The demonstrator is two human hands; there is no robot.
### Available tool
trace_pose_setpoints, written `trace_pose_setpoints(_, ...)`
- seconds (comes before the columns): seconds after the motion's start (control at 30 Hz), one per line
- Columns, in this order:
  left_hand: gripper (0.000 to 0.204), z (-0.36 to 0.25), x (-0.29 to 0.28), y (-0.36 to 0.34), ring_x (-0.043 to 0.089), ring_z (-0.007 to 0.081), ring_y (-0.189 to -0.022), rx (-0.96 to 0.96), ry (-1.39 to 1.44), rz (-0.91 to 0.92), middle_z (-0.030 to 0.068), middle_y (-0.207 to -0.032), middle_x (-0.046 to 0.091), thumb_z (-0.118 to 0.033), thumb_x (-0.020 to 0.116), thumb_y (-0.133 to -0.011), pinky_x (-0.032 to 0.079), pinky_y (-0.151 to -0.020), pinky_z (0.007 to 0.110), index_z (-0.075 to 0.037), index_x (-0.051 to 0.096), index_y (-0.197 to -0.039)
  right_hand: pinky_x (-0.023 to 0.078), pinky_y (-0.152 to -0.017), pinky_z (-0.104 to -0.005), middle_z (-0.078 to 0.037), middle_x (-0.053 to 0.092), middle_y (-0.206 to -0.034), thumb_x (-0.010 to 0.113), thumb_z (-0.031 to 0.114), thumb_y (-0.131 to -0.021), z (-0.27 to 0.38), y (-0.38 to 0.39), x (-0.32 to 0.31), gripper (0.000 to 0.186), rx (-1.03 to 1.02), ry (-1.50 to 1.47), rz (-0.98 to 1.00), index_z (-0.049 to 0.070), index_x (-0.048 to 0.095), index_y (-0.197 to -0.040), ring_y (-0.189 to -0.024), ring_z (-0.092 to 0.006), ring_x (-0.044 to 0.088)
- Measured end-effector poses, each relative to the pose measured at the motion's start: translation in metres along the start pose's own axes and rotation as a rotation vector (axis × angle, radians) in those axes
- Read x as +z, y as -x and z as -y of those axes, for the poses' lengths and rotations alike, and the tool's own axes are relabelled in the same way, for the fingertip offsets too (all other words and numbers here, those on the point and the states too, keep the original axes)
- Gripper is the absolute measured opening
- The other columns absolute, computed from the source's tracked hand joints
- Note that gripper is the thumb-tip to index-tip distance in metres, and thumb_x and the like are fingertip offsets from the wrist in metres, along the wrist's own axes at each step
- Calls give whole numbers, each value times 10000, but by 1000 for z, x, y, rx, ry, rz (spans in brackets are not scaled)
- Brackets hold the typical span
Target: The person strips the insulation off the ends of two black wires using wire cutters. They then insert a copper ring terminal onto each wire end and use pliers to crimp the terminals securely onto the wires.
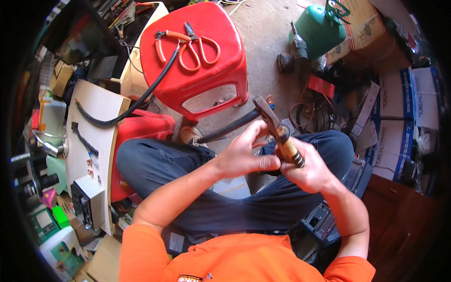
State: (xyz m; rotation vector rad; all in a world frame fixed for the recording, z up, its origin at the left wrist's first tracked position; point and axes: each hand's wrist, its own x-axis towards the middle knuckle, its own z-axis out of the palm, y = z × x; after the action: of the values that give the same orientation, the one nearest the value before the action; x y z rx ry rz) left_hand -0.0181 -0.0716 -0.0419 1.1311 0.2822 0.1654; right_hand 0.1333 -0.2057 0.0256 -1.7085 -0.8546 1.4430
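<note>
My right hand (307, 167) is closed round the handle of a hammer (268, 115), whose metal head points up and to the left. Dark and gold bands ring the handle's lower end. Close beside it is my left hand (242, 152), thumb stretched out and fingers apart; its fingertips are partly hidden by the hammer. A thick black cable (230, 127) slants just above the left hand and passes behind the hammer head. On the red stool (211, 33) lie orange-handled scissors (199, 51) and orange-handled cutting pliers (162, 47). Another black cable (164, 70) trails off the stool.
To my left, a pale board (96, 113) carries a grey box-shaped device (88, 197), a short black cable piece (84, 140) and small copper parts. A green gas cylinder (317, 30), a red box (322, 86) with coiled wires, and stacked cartons (397, 103) stand at right.
</note>
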Motion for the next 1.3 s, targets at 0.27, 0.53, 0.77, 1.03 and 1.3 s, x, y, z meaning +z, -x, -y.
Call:
trace_pose_setpoints(0.27,426,-15,38,-54,651,349,-990,341,722,634,180,-880,671,-375,763,-829,396,-1034,519,2,584,-915,534,-685,-291,-51,657,-865,712,57,-769,3,26,-1,289,65,-326,50,-3,638,-1042,-743,-127,640)
trace_pose_setpoints(0.53,289,-34,57,-35,570,142,-600,226,817,360,77,-667,603,-242,735,-871,464,-556,303,-26,574,-767,411,-743,-235,16,577,-895,885,251,-703,-17,38,-14,394,-8,-302,173,32,631,-909,-848,-71,505)
trace_pose_setpoints(0.77,300,-38,59,-13,583,63,-567,182,643,293,39,-634,633,-267,789,-817,459,-522,212,-17,641,-743,479,-816,-285,-25,634,-968,836,68,-723,9,50,11,369,221,-364,221,18,613,-1013,-950,-103,572)
trace_pose_setpoints(1.03,162,-52,57,3,601,175,-646,182,601,376,89,-696,620,-46,701,-822,496,-649,324,-14,566,-738,471,-798,-253,-21,624,-936,740,28,-763,29,46,19,292,216,-174,133,30,619,-1029,-915,-85,565)
trace_pose_setpoints(1.3,268,-48,49,-15,518,108,-504,378,575,241,43,-571,550,-208,711,-854,413,-479,273,-32,578,-702,458,-789,-249,-17,601,-994,707,83,-799,12,39,19,265,216,-155,60,39,611,-1042,-922,-88,541)
